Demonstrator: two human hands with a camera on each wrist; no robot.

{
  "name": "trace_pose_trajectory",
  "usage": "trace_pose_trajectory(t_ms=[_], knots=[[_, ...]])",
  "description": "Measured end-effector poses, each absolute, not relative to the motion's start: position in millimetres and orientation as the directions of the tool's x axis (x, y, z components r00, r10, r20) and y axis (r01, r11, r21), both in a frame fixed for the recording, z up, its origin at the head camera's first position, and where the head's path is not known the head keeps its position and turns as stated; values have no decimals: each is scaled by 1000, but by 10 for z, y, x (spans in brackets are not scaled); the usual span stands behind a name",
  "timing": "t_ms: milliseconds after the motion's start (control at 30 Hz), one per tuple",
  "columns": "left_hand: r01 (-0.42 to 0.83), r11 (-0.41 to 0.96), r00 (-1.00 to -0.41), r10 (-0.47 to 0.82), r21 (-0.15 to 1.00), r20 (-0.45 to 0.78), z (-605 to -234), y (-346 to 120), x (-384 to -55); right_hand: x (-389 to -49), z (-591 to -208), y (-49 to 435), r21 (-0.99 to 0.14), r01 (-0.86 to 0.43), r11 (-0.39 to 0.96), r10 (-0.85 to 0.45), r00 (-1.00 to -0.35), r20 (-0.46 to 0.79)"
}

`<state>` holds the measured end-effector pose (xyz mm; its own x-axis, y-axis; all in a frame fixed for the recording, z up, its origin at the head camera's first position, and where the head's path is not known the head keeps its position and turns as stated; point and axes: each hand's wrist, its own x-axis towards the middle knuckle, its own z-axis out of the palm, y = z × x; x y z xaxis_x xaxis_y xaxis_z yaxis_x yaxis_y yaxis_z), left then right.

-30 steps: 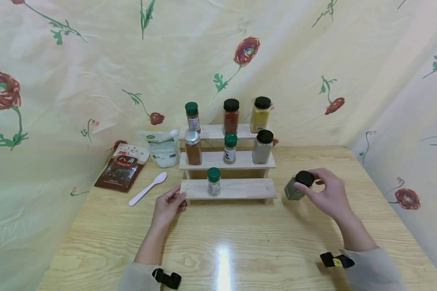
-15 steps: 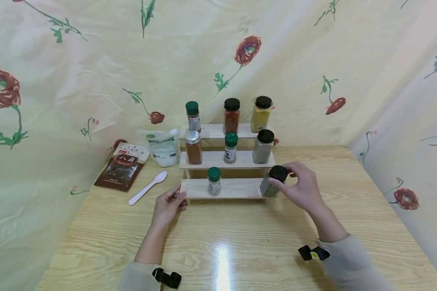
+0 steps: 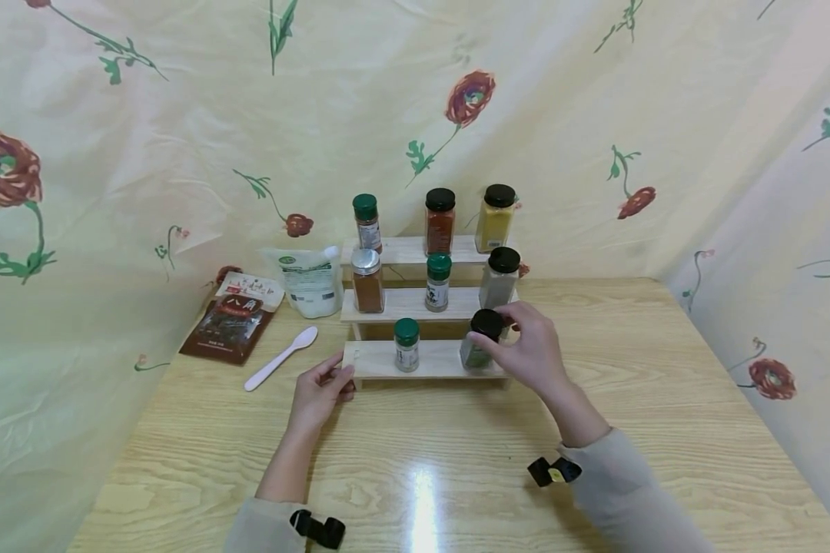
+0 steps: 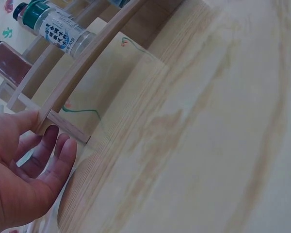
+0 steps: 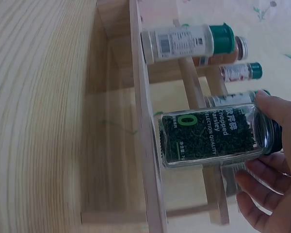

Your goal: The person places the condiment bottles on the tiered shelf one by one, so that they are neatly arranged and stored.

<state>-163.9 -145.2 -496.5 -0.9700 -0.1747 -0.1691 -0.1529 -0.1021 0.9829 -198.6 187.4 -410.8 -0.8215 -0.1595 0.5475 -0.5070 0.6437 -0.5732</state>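
My right hand [image 3: 534, 349] holds a glass jar of chopped parsley [image 5: 208, 136] by its black cap [image 3: 487, 322], thumb on one side and fingers on the other. In the head view the jar stands over the right part of the lowest step of a three-step wooden spice rack [image 3: 373, 361]. On that same step, left of the middle, is a small green-capped spice bottle [image 3: 406, 349]. My left hand [image 3: 321, 393] grips the left end of the lowest step, its thumb against the board's end [image 4: 41, 121] and its other fingers curled below.
Several spice jars stand on the upper steps, among them a silver-capped jar [image 3: 368, 284], a grey-filled jar [image 3: 499, 280] and a yellow-filled jar [image 3: 495, 223]. Left of the rack are a white pouch [image 3: 311, 284], a brown packet [image 3: 234, 319] and a white spoon [image 3: 280, 359].
My right hand has carried the parsley jar leftward from beside the rack to over the lowest step. The left hand has stayed at the rack's left end.
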Motion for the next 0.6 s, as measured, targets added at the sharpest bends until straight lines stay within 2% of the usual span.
trace_pose_trajectory(t_ms=[300,600], knots=[[-161,-88,-970,-169,983,-174,-4976,-1437,-1650,-2004,-4129,1733,-575,-428,697,-114,-858,501],[-163,-70,-968,-182,984,-173,-4961,-1419,-1655,-2012,-4157,1712,-605,-408,684,-116,-880,461]])
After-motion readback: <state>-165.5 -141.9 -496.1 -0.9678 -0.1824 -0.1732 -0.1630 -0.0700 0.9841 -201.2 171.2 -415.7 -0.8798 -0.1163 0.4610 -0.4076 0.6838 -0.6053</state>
